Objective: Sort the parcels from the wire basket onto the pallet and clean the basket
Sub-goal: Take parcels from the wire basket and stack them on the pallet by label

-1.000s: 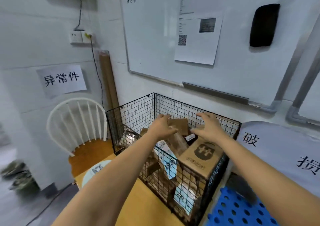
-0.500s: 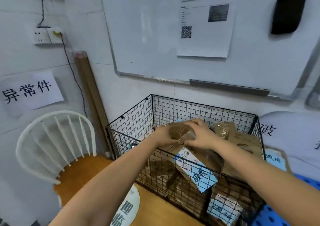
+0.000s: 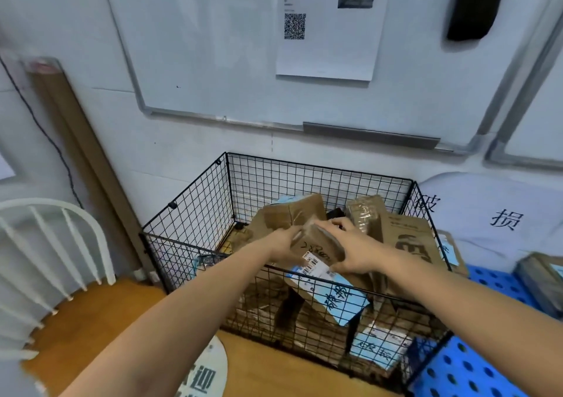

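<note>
1. Both hands reach into the black wire basket (image 3: 189, 214). The left hand (image 3: 281, 244) and the right hand (image 3: 356, 255) each curl round one end of a small brown parcel (image 3: 318, 243), holding it over the pile near the front rim.
2. The basket stands on an orange wooden surface (image 3: 268, 363) against a white wall, with more brown parcels (image 3: 405, 238) heaped inside.
3. A blue perforated pallet (image 3: 487, 375) lies just to its right, and a white spindle-back chair (image 3: 45, 204) stands to its left.
4. A whiteboard (image 3: 198, 46) bearing a printed sheet (image 3: 329, 52) hangs above.
</note>
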